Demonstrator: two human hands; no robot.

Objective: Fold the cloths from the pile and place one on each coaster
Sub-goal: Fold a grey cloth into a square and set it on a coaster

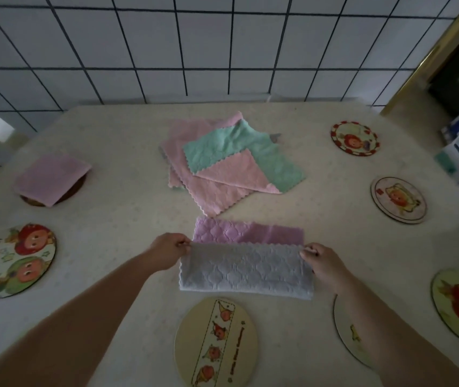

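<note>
Mid-fold on a purple-and-grey cloth (246, 258), lying on the surface (116, 152) just near-side of the pile (231, 160) and just beyond the strip-pattern coaster (215, 342). Left hand (167, 251) pinched on the cloth's left top corner, right hand (322, 262) pinched on the right top corner; fingers (184, 245) narrow, closed on fabric at both ends. Grey flap carried toward the pile over the purple layer, scalloped edges not yet matched, a purple band showing beyond the grey. Long axis of the cloth ran left-right, parallel to the pile's near side; fold crease on the side nearest the strip-pattern coaster, free edges pointed at the pile. Slightly skewed, right end sitting a touch nearer the coaster than the left. To do this well, probably: kept both corners level and taut, landed grey edge flush on purple edge, pressed flat before a second fold across the long axis so the packet fits a round coaster. Risk judged: one corner leading, giving a crooked packet. One folded pink cloth (51, 177) already on a coaster well left of the pile. Fruit-face coaster (17, 261) left of the held cloth bare; two coasters (355, 138) right of the pile bare too. Pile looked like pink and green cloths overlapped, count unclear.
</note>
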